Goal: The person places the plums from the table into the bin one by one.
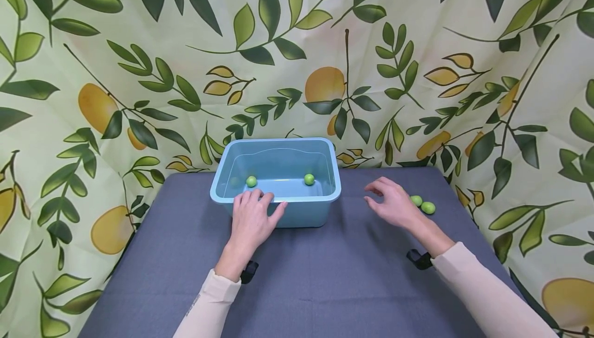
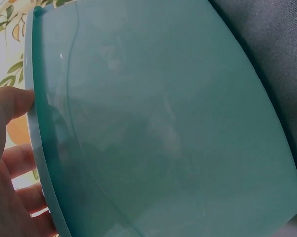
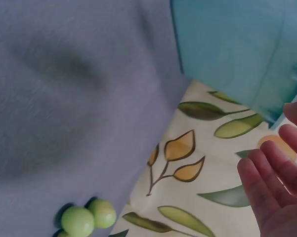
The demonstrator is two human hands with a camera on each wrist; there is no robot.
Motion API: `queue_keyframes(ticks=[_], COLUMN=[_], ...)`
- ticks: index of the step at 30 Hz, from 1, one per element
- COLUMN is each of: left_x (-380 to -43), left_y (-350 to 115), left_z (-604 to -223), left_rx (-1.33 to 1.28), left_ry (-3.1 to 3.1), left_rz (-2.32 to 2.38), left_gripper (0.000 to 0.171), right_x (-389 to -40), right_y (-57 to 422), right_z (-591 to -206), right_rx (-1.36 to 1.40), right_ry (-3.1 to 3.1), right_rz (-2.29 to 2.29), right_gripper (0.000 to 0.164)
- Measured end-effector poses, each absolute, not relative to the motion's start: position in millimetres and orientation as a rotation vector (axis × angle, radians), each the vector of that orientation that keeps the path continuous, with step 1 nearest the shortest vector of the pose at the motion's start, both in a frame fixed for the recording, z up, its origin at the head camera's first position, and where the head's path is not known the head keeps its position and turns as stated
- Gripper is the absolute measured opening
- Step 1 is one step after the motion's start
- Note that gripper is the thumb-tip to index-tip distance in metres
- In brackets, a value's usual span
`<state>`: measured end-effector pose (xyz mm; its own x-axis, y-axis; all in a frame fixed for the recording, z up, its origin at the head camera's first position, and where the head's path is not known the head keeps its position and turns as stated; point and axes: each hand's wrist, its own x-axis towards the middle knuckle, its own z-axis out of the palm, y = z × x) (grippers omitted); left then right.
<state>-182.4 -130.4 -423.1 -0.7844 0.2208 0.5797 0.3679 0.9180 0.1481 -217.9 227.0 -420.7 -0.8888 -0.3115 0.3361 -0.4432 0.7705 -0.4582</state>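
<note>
A light blue plastic bin (image 1: 278, 214) stands near the back of the table. Inside it lie two small round green fruits, lime-like, one at the left (image 1: 251, 181) and one at the right (image 1: 309, 179). My left hand (image 1: 252, 219) rests on the bin's near rim; its fingertips reach over the edge, and the left wrist view shows the thumb touching the rim (image 2: 37, 128). To the right of the bin my right hand (image 1: 392, 204) hovers above the table, fingers loosely bent and holding nothing. Just beyond it on the table lie more green fruits (image 1: 428, 208), partly hidden by that hand.
A dark grey-blue cloth (image 1: 315, 286) covers the table. Fabric printed with leaves and fruit (image 1: 287, 69) hangs behind and along both sides. The right wrist view shows the green fruits (image 3: 78, 221) near the table's edge, with a third cut off by the frame.
</note>
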Motion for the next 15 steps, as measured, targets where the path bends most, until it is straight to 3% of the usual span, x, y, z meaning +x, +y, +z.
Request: queue_keyframes(ticks=[15], left_x=[-182], left_y=[-130], left_z=[-423], left_rx=[-0.413], left_ry=[-2.512], left_rz=[-0.34], left_gripper=[0.038], right_x=[-223], right_y=[257], right_z=[-435], right_rx=[0.484], right_ry=[-2.815], right_rz=[0.631], right_gripper=[0.019])
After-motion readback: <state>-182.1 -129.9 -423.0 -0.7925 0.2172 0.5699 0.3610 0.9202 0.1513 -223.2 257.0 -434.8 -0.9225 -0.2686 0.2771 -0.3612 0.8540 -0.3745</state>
